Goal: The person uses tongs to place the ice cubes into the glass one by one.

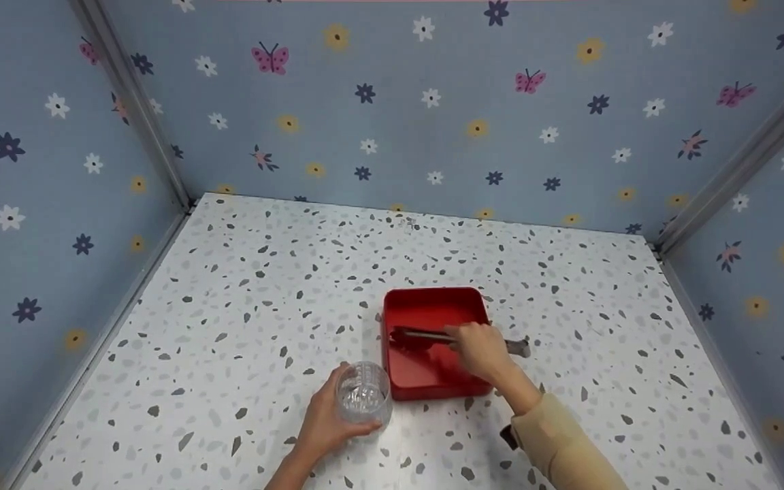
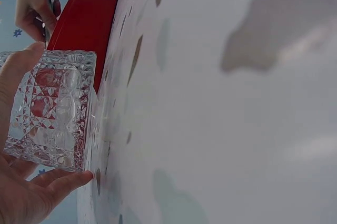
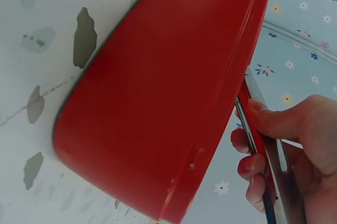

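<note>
My left hand (image 1: 327,418) grips a clear cut-glass tumbler (image 1: 365,393), thumb on one side and fingers on the other. In the left wrist view the tumbler (image 2: 58,111) shows a diamond-patterned wall and stands just beside the red tray. My right hand (image 1: 480,348) holds metal tongs (image 1: 426,334) over the red rectangular tray (image 1: 433,391). Their dark tips reach down inside the tray's left part; whether anything is between them I cannot tell. The right wrist view shows the tongs (image 3: 279,182) between thumb and curled fingers, while the tray wall (image 3: 142,92) hides their tips.
A white speckled tabletop (image 1: 276,286) lies under everything. Blue flowered panels (image 1: 392,109) stand at the back and on both sides, with grey metal posts (image 1: 137,102) at the corners.
</note>
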`<action>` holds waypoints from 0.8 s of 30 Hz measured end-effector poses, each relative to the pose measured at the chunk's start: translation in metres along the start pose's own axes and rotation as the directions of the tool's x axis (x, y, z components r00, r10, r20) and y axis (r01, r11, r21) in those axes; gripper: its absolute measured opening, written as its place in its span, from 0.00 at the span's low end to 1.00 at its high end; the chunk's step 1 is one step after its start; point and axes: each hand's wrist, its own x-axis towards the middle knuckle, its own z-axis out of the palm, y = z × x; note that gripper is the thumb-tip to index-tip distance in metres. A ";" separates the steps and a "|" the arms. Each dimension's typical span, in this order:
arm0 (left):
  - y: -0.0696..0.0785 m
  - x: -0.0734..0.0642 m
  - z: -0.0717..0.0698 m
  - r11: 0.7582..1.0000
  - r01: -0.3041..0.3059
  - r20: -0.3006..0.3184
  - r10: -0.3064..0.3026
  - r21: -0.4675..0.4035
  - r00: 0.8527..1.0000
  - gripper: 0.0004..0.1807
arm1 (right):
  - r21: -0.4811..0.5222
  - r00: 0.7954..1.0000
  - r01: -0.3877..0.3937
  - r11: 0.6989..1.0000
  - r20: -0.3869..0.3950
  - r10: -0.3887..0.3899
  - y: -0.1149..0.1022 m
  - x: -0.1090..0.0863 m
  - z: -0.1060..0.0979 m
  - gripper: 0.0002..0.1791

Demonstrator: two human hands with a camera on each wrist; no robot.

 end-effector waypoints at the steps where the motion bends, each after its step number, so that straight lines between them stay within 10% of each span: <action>1: 0.000 0.000 0.000 1.000 0.001 0.000 -0.001 -0.001 1.000 0.58 | 0.005 1.000 -0.003 1.000 0.001 0.003 0.001 -0.002 0.000 0.07; 24: 0.000 0.000 0.000 1.000 0.028 0.010 -0.028 -0.014 1.000 0.58 | 0.118 0.992 -0.073 0.990 -0.093 0.084 0.005 -0.030 -0.023 0.15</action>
